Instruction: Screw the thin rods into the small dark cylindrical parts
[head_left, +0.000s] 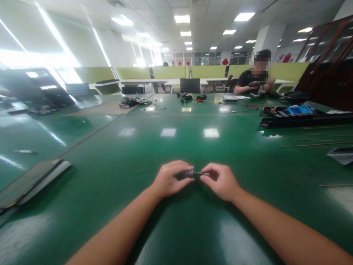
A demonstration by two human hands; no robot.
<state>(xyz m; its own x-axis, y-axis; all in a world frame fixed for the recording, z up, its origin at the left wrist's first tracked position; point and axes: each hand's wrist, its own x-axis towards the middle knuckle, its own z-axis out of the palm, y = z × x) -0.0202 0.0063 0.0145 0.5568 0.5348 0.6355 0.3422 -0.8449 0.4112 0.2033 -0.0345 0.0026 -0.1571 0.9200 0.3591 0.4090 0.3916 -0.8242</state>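
My left hand (174,178) is closed around a short grey cylinder (189,173), with the thumb below and the fingers above. A thin dark rod (197,173) runs out of the cylinder's right end, and it may be threaded or fluted. My right hand (220,180) pinches the far end of this rod between thumb and fingers. Both hands hold the piece level, just over the glossy green table (154,145). The part of the cylinder inside my left hand is hidden, and the rod's tip is partly covered by my right fingers.
A flat panel (30,184) lies at the left. Thin brass-coloured rods (317,140) and a black tray (298,121) with a blue item are on the right. Tools and parts (135,101) are scattered at the back, where another person (256,79) sits handling a dark tool.
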